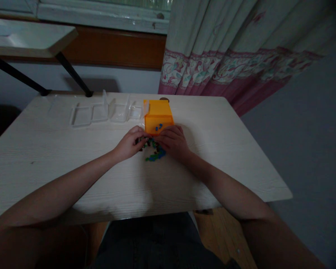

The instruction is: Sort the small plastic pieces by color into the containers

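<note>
Small green, blue and dark pieces, like tiny building bricks [156,155], lie in a loose heap on the table. At the heap's left edge is my left hand [131,143], its thumb and fingers closed together over the pieces. My right hand [175,142] reaches in from the right with curled fingers, its tips close to those of the left. What either hand pinches is too small and too dark to make out. Just beyond the fingers stands an open orange box [159,109] with its lid tipped back. A few blue pieces [158,127] lie inside it.
Several clear plastic boxes [82,116] with raised lids stand in a row left of the orange box. A round brown object [164,99] sits behind it. The pale wooden table [212,149] ends at a curtain [201,63] and wall. A raised shelf [30,39] overhangs the back left.
</note>
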`<control>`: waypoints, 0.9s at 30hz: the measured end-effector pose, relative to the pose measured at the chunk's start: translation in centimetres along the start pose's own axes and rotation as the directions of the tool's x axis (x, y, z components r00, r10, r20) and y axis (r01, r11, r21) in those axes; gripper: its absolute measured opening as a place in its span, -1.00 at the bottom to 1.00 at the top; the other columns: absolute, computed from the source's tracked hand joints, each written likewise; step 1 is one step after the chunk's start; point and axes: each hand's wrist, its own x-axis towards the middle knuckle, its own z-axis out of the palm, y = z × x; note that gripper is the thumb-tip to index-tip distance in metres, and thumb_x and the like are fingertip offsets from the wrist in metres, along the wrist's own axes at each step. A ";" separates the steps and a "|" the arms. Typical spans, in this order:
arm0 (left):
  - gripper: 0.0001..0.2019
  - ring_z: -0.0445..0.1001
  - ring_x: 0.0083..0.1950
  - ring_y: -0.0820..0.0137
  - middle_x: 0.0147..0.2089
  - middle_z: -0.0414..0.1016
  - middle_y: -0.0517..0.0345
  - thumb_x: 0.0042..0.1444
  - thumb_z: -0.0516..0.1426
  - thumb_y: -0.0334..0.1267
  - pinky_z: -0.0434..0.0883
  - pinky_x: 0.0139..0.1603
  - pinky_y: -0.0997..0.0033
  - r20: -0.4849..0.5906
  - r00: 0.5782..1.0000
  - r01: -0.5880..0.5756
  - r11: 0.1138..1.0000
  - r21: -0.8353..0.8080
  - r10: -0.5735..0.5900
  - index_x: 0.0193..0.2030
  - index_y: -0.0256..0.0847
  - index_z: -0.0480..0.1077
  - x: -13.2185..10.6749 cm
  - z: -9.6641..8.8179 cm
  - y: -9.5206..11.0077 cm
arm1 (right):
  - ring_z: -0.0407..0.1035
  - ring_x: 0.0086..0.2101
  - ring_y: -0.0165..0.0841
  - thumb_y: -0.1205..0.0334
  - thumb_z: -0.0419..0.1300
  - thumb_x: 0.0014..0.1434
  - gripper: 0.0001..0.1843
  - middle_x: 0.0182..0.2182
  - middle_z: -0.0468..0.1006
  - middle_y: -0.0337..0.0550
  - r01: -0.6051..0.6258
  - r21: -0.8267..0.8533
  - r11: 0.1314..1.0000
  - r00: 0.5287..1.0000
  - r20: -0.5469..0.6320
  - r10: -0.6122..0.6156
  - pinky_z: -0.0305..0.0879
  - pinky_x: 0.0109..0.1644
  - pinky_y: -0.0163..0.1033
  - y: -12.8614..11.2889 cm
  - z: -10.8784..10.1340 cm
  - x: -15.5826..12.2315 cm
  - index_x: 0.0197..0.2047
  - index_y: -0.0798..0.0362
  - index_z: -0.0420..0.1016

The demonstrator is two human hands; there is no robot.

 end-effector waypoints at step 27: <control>-0.81 0.35 -0.07 0.19 -0.17 0.37 0.02 0.18 0.20 -0.17 0.36 -0.07 0.19 0.016 1.000 -0.013 0.947 0.322 0.008 -0.15 -0.22 0.43 -0.2 0.2 0.3 | 0.38 -0.13 -0.21 0.09 0.15 0.32 -0.75 -0.26 0.62 -0.13 -0.264 0.025 0.964 0.951 -0.163 0.264 0.24 0.04 -0.03 2.0 0.2 0.4 -0.20 -0.04 0.64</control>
